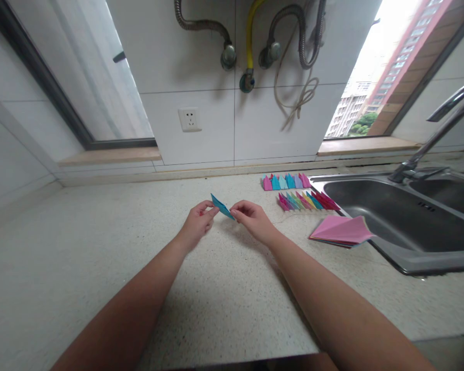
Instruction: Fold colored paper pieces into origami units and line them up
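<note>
Between my two hands, just above the counter, is a small folded piece of blue paper (222,207), narrow and slanting down to the right. My left hand (199,222) pinches its upper left part between thumb and fingers. At its lower right end, my right hand (252,219) has thumb and forefinger closed on the tip. The other fingers of both hands are curled. To the right of my hands stand two rows of folded paper pieces in many colours, a back row (286,182) and a front row (307,201). Nearer me lies a stack of coloured paper sheets (342,230), pink on top.
A steel sink (394,260) with a tap (433,131) is set into the speckled counter (100,268) on the right; the paper stack reaches its rim. Behind the counter is a tiled wall with a socket (189,119), hoses and valves. Windows flank it on both sides.
</note>
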The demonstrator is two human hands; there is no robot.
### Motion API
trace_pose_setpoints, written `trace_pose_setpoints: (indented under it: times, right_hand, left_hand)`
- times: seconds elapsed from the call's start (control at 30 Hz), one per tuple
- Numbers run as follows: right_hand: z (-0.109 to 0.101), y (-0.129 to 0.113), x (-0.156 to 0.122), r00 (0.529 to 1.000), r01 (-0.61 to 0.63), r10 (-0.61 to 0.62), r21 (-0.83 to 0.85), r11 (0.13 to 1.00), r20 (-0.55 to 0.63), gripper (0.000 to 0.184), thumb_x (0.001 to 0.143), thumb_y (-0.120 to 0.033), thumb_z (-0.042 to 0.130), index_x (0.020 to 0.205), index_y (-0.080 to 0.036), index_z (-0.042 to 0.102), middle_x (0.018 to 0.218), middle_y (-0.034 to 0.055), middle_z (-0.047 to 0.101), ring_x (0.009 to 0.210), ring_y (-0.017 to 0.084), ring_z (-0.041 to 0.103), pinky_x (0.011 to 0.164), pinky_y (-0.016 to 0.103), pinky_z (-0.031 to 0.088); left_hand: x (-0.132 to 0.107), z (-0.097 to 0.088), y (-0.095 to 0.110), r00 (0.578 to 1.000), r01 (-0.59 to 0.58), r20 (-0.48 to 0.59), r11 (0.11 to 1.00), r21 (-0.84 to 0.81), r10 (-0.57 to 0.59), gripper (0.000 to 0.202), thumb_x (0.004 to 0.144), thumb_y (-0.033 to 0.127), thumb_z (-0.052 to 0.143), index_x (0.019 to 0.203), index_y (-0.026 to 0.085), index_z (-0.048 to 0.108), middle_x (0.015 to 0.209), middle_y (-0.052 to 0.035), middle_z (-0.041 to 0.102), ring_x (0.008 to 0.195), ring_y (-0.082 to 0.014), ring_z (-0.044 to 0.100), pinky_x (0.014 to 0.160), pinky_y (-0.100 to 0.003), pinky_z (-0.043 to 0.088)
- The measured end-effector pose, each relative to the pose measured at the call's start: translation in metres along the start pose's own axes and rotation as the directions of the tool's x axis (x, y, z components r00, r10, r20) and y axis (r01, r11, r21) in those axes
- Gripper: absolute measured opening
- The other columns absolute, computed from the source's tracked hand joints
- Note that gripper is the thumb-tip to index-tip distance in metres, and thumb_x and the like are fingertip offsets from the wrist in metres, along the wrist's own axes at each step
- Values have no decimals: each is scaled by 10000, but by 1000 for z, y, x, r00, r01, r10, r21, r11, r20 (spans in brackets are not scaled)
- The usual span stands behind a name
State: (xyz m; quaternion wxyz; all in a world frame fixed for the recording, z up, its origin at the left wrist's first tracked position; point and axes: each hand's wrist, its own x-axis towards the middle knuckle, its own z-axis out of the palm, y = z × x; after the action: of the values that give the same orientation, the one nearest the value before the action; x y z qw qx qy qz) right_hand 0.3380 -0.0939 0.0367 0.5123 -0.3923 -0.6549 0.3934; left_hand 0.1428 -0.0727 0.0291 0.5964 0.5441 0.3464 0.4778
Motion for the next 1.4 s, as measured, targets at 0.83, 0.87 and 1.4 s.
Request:
trace_pose_setpoints:
  times: [0.83,0.87,1.4]
  right_hand:
    - [-9,-9,-11,968,110,-227,-627,771,-110,62,837,-221,546,798,-195,588,732,6,620,627,120,519,627,253,375]
    - [-13,-11,-11,961,71,-223,-632,772,-165,67,836,-227,545,797,-193,589,729,4,624,623,119,524,624,250,376]
    - [-89,26,-48,797,-514,-25,-699,498,-603,128,815,-289,547,751,-192,603,714,42,667,682,169,591,626,270,347]
  left_hand:
    - [1,-9,-10,1000,-22,9,920,391,20,340,803,492,663,952,189,621,525,93,335,451,-62,262,447,-196,172]
    - [1,-9,-10,998,-57,31,889,455,48,324,806,484,659,926,184,630,548,82,360,483,-70,298,470,-199,209]
    - [-7,-10,-14,949,-281,306,648,708,77,263,857,425,551,990,210,623,673,38,499,624,-126,464,634,-255,352]
